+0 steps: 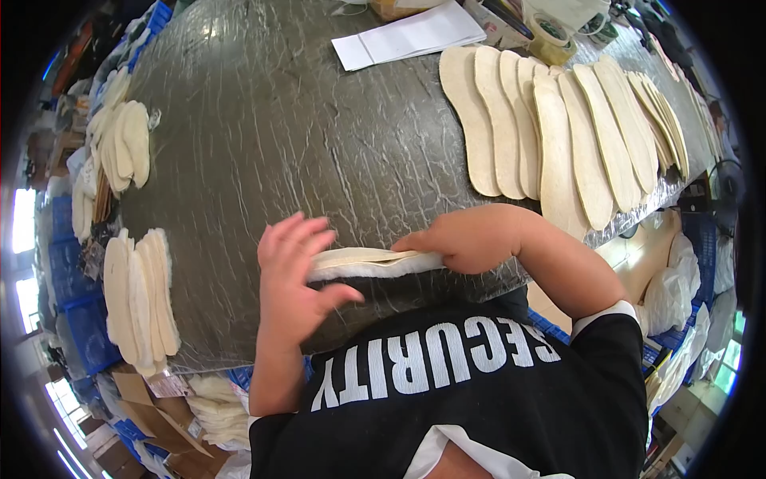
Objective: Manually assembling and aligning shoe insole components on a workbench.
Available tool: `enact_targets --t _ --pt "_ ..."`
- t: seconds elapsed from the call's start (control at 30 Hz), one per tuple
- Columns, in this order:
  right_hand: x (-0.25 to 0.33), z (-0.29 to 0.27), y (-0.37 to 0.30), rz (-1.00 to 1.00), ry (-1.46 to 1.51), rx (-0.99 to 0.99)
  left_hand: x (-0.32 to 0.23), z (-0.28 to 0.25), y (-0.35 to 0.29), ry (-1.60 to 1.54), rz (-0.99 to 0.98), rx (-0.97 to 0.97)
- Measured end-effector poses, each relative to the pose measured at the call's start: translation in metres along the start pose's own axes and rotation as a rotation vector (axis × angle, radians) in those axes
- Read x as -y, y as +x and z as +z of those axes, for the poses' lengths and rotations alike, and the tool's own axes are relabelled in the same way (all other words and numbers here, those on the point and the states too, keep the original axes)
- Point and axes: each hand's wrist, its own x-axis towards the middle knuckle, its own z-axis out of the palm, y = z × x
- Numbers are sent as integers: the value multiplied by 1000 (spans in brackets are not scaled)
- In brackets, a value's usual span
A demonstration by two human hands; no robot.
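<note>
A pair of cream insoles (375,258), with fluffy white fleece along the near side, lies at the table's front edge. They look stacked on their sides, with a narrow gap between the layers. My right hand (481,238) grips their right end, its index finger stretched along the top and the other fingers curled in. At the left end, my left hand (297,275) is raised with its fingers and thumb spread. It holds nothing; whether it touches the insole tip cannot be made out.
Overlapping cream insoles (586,148) fan across the table's right side. Fleecy insoles (142,299) stand in a row at the left edge, with another pile (125,148) beyond. White paper (408,36) and tape rolls (552,40) lie at the back. An open cardboard box (163,427) sits below left.
</note>
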Motion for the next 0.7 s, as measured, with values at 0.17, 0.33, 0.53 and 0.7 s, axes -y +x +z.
enact_targets --t 0.17,0.33,0.53,0.7 --pt "6 -1 3 14 38 82 -26 23 8 226 184 168" --pt "6 2 5 -12 89 78 -16 31 7 151 182 209" --pt "30 13 9 94 -216 -153 -17 34 8 132 176 192" --pt "25 27 18 98 -419 -240 -15 27 9 125 140 228"
